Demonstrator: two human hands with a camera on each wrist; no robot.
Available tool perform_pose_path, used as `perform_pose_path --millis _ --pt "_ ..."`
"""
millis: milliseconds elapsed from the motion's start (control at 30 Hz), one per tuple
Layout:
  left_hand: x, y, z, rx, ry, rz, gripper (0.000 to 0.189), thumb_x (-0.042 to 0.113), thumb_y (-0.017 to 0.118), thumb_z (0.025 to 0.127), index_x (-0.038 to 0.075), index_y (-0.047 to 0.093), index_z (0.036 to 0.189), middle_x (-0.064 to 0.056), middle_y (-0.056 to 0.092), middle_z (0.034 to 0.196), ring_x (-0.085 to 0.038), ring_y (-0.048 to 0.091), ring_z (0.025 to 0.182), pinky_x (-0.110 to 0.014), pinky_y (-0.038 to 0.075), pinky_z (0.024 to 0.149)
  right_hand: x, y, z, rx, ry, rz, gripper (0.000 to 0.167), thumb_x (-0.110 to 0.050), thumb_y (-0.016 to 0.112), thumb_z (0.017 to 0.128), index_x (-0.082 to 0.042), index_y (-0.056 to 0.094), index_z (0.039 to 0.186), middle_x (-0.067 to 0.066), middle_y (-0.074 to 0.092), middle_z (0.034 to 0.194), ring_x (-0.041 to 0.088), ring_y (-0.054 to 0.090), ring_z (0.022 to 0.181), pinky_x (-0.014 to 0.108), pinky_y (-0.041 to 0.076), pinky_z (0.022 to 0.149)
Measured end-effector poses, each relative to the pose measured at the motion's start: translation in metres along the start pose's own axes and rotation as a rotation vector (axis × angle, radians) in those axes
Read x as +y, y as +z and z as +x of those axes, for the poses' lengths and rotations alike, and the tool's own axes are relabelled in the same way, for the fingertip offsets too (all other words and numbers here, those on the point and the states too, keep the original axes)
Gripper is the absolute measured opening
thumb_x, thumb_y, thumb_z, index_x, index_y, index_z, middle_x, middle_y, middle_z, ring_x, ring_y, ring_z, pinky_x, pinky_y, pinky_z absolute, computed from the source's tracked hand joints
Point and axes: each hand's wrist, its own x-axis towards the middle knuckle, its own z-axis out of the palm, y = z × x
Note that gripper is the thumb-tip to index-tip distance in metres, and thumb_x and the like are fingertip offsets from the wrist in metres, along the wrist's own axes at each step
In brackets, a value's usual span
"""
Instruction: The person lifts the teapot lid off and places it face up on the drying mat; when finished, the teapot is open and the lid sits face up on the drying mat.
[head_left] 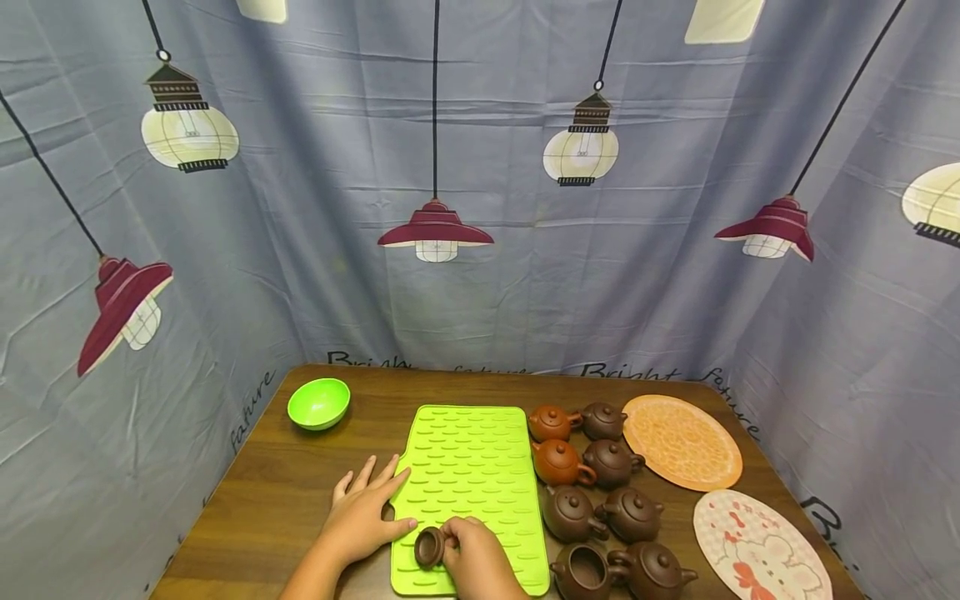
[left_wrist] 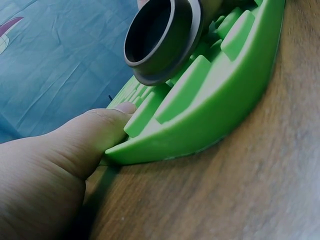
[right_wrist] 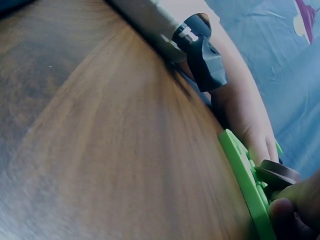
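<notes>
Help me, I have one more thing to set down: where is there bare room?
The table is bare between bowl and left hand, and between bowl and mat; the mat's far half and the orange placemat are free. Crowded: right of the mat, where teapots stand packed, and the mat's near end, where the right hand holds a lid.

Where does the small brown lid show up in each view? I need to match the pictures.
Head: bottom, just left of centre, the lid in the right hand.
Left wrist: top centre, the lid beyond the left thumb, hollow side showing.
Right wrist: lower right, the lid seen nearly edge-on.
Shared landmark: the green mat, whose rim runs close to the lid in both wrist views.
</notes>
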Motion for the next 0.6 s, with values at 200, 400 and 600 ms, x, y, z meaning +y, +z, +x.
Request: perform_pose_path --millis 200,400,600 --pt "0.000 0.002 0.001 0.003 0.003 0.003 0.090 0.074 0.072 0.084 0.032 0.046 0.160 0.004 0.026 0.173 -0.039 0.013 0.162 -0.069 0.001 0.122 0.000 -0.008 -0.001 -0.045 0.038 0.124 0.012 -0.010 0.069 0.100 -0.019 0.074 0.094 -0.007 0.058 0.083 0.007 0.050 0.065 0.028 0.046 0.059" --pt "-0.002 0.003 0.002 0.017 0.013 0.009 0.091 0.075 0.071 0.084 0.032 0.047 0.160 0.003 0.028 0.173 -0.040 0.015 0.162 -0.070 0.001 0.122 -0.001 -0.020 -0.009 -0.128 0.145 0.375 0.012 -0.012 0.064 0.104 -0.011 0.071 0.114 0.005 0.063 0.090 0.018 0.055 0.059 0.034 0.048 0.053" --pt "-0.002 0.004 0.001 0.016 0.011 0.007 0.090 0.075 0.072 0.084 0.033 0.047 0.160 0.004 0.028 0.173 -0.040 0.015 0.162 -0.069 0.002 0.122 -0.008 -0.045 -0.021 -0.091 0.105 0.347 0.019 -0.013 0.065 0.103 -0.007 0.069 0.120 0.003 0.064 0.098 0.019 0.061 0.067 0.032 0.049 0.054"
